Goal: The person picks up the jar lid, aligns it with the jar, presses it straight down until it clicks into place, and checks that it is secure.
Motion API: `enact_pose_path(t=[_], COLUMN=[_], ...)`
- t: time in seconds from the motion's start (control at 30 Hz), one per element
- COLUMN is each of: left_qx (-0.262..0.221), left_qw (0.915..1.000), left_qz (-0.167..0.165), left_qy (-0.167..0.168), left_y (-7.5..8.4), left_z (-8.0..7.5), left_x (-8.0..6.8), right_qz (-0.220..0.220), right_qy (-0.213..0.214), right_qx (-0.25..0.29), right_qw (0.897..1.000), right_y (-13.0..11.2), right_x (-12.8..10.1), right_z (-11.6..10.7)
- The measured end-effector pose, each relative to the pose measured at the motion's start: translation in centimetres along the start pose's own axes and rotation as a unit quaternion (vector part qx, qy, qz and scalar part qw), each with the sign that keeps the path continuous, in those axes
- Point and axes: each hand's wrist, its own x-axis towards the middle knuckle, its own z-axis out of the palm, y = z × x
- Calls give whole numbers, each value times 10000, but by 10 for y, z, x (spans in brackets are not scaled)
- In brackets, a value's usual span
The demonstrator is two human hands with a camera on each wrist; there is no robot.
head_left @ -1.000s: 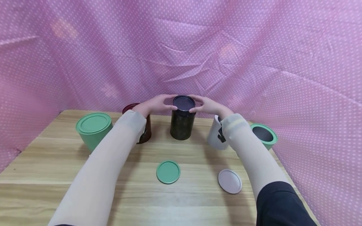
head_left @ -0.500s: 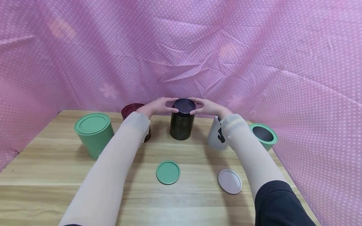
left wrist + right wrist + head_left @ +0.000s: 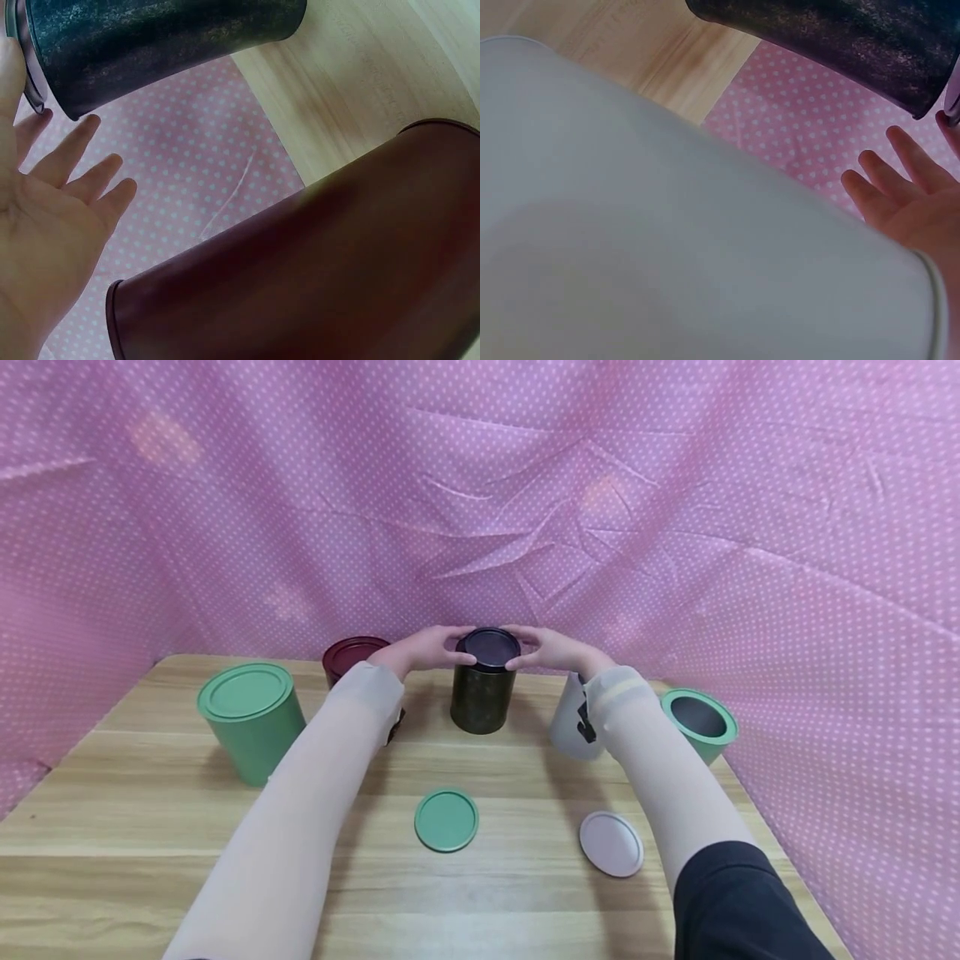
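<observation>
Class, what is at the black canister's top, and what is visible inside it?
At the top of the black canister is a black lid, held at its edge by the left hand and right hand. The inside cannot be seen, because the lid covers it.

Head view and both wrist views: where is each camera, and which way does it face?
Head: worn on the head, facing forward and down at black lid and black can; left hand, right hand and arms show.
Left wrist: worn there, looking past red can to black can; left hand shows.
Right wrist: worn there, looking past white can to black can; right hand shows.
Shared by both wrist views: black can and pink cloth.
</observation>
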Motion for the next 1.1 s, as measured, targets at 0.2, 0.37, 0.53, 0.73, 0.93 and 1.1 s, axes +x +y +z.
enact_pose_path(t=[0.2,0.37,0.53,0.73,0.93,1.1], left_qx=[80,82,-48,-291,-289,-234], left_qw=[9999,9999,9997,9989,9987,9989], left_qz=[-75,-112,-142,-234,-222,-167], left_qy=[-59,-100,-183,-281,-357,-380], left_y=[1,1,0,-2,-3,-5], left_z=[1,3,6,6,6,6], left_x=[-3,-5,-5,-4,-4,-4], right_qz=[71,144,268,356,433,565], right_qy=[-84,-154,-276,-369,-510,-582], right_qx=[145,63,48,65,42,144], right_qw=[9998,9998,9992,9987,9978,9966], right_y=[-1,3,3,1,1,2], right_x=[-1,1,1,0,1,1], right_z=[2,3,4,2,2,2])
